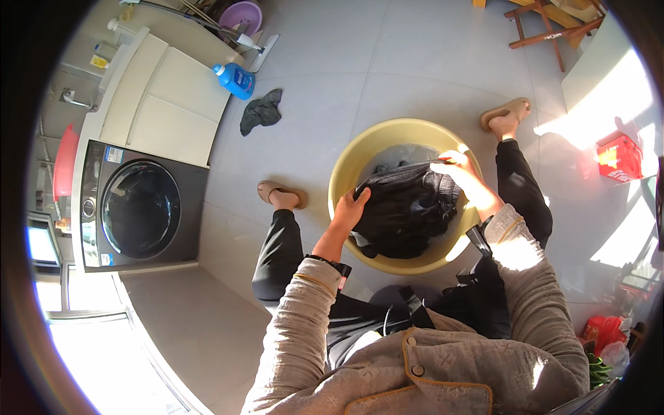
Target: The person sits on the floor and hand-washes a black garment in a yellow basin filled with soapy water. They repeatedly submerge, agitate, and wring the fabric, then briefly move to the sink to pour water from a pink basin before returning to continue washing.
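A yellow plastic basin stands on the floor between my feet, with greyish water in it. Bunched up inside lies a wet black garment, partly above the water. My left hand grips its left edge, thumb on top, close to the basin's near-left rim. At the upper right, my right hand pinches the garment's gathered edge, which looks like a waistband. Cloth stretches between the two hands. The garment's lower folds are hidden in the basin.
A dark wet cloth lies on the tiled floor beside a blue detergent bottle. On the left are a front-loading washing machine and a cabinet. A flat mop is behind. To the right sit a red box and a wooden folding stool.
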